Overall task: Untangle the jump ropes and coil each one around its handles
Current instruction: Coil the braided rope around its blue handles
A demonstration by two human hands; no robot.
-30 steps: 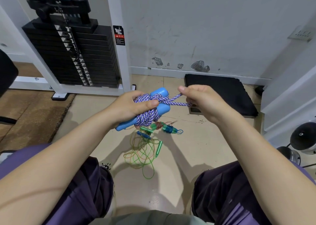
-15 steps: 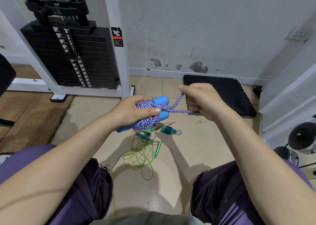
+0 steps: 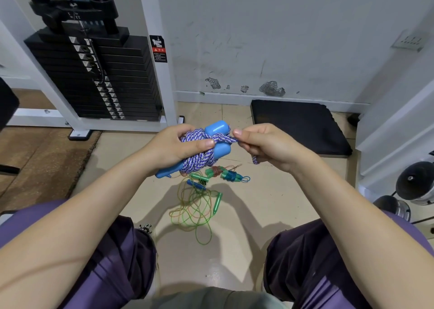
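Note:
My left hand (image 3: 178, 147) grips two blue handles (image 3: 217, 127) with a purple-and-white braided rope (image 3: 199, 160) wound round them, its thumb pressing on the coil. My right hand (image 3: 265, 142) pinches the rope's loose end just right of the handles; a short tail hangs below its fingers. On the floor below lie a tangle of thin green and orange ropes (image 3: 195, 205) with green and blue handles, and two small coiled ropes (image 3: 226, 173) side by side.
A weight-stack machine (image 3: 98, 78) with a white frame stands at the back left. A black pad (image 3: 298, 125) lies against the wall at the back right. Dumbbells (image 3: 413, 184) sit at the far right. A brown mat (image 3: 35, 158) covers the floor on the left.
My right hand has drawn closer to the handles, shortening the stretch of rope between the hands. The left hand keeps its hold on the coil.

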